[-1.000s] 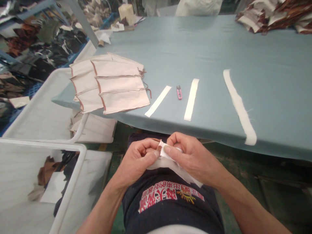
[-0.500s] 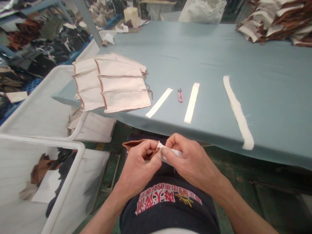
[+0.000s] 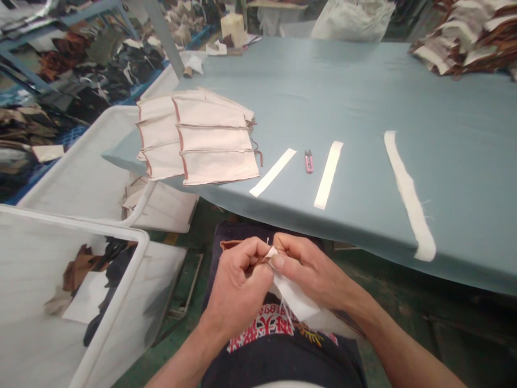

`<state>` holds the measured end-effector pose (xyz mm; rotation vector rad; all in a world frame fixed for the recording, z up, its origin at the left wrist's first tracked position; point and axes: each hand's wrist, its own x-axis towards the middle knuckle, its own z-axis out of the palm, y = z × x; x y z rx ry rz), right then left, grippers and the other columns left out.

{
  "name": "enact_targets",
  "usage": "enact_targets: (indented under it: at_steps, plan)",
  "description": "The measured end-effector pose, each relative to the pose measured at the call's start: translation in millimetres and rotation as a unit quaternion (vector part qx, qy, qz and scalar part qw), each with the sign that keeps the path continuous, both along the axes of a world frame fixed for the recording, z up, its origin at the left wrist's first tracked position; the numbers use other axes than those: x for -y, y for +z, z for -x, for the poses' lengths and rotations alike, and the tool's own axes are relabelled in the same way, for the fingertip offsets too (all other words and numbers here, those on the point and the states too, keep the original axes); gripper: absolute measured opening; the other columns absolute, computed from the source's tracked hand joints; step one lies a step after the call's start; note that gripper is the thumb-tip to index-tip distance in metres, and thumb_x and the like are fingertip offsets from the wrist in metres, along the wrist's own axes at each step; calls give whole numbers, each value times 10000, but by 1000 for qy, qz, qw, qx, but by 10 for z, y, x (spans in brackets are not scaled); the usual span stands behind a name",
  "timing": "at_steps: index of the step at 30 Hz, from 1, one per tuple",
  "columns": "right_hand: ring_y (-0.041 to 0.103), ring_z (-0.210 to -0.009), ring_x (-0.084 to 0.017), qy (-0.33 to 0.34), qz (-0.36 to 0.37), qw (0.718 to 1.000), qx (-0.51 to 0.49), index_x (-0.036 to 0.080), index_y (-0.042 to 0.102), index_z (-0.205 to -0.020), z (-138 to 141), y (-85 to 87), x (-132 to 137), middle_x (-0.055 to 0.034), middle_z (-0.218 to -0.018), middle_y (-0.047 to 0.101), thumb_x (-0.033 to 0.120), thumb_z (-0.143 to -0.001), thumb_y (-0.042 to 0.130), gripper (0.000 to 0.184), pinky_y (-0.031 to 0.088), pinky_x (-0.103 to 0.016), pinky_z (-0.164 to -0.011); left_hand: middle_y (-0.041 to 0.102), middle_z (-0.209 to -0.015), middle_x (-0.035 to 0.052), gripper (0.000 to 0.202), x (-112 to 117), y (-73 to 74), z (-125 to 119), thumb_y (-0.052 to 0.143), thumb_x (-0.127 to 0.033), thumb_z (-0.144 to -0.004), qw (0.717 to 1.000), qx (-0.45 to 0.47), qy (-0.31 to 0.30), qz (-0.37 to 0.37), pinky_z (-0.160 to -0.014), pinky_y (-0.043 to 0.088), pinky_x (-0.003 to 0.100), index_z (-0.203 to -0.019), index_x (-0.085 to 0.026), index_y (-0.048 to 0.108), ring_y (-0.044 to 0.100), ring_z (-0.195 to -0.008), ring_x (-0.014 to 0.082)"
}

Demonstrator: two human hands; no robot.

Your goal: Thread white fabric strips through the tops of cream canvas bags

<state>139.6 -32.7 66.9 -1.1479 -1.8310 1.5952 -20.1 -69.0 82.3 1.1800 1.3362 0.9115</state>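
Observation:
Over my lap, my left hand (image 3: pixel 242 277) is closed on a brown fabric piece (image 3: pixel 231 245), most of it hidden behind the fingers. My right hand (image 3: pixel 309 267) pinches a white cloth piece (image 3: pixel 297 299) that hangs below its fingers, with loose threads at one edge. Both hands meet fingertip to fingertip where brown and white come together; the exact join is covered by the fingers. On the table beyond lie pink thread snips (image 3: pixel 309 161), between a short white strip (image 3: pixel 273 172) and another white strip (image 3: pixel 328 175).
The blue-green table (image 3: pixel 343 91) carries cream fabric pieces with brown edging (image 3: pixel 214 140) at left and a long frayed strip (image 3: pixel 407 194) at right. A brown and cream pile (image 3: pixel 468 37) sits at the far right. White bins (image 3: pixel 121 234) with scraps stand at my left.
The white cloth now hangs lower and shows more below my right hand. Less of the brown fabric shows beside my left hand. The view has shifted slightly left.

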Motion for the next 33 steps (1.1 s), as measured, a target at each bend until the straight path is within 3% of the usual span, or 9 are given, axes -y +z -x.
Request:
enact_targets:
  at_steps: [4,8,15,19,24,28,31,33]
  plan:
    - [332,-567,-127,-21,-79,996,25,241,336,-691,29,-101,55,59,-609,357,397,-965,425,328,213,-293,-552,477,-586,-40,117,-30,-29,-3,490,-215,-732,1000,-17,-6,-8,-510,310,227,-647,-176,559,383,-548,103]
    - [341,-567,-134,-18,-124,991,55,244,325,-709,10,-148,57,58,-619,355,372,-985,379,309,201,-309,-574,504,-635,-39,98,-58,-42,52,515,-225,-763,998,-28,-55,-3,-524,320,220,-719,-165,578,401,-578,103]
    - [359,-588,-134,-13,-109,993,39,240,320,-721,-22,-53,114,56,-641,374,372,-1025,352,333,242,-308,-577,586,-701,-25,165,-124,141,274,535,-139,-713,983,12,-183,1,-564,350,212,-830,-142,651,446,-618,105]
    - [350,-603,-133,-2,-98,995,20,237,326,-725,-16,-1,131,56,-656,363,387,-1027,359,339,250,-306,-576,557,-711,-21,130,-150,171,355,618,-212,-755,973,77,-218,18,-557,343,207,-858,-138,643,428,-617,102]
    - [360,-619,-130,3,-73,997,12,232,341,-717,21,41,124,53,-674,385,390,-1044,391,366,278,-298,-576,569,-701,-2,234,-131,75,370,688,-356,-816,979,94,-177,48,-545,343,208,-854,-129,646,440,-600,104]
    - [417,-598,-136,-4,-90,996,25,229,428,-721,-10,107,106,43,-659,469,432,-1036,450,376,323,-290,-560,551,-688,-1,262,-103,29,397,654,-383,-888,986,71,-151,13,-535,325,208,-809,-133,657,423,-605,107]
    - [617,-816,-202,-67,-196,978,31,226,568,-907,-53,233,73,-31,-889,671,370,-941,600,152,472,-323,-733,575,-731,11,240,-91,77,422,632,-342,-921,984,57,-167,-17,-549,346,209,-794,-139,655,449,-634,112]
    - [640,-1110,-271,-48,-267,962,20,229,585,-1125,-51,341,24,-101,-1197,698,314,-875,667,276,481,-394,-962,550,-700,-7,211,-90,140,429,622,-291,-920,983,34,-178,-42,-537,333,204,-770,-144,645,428,-608,100]
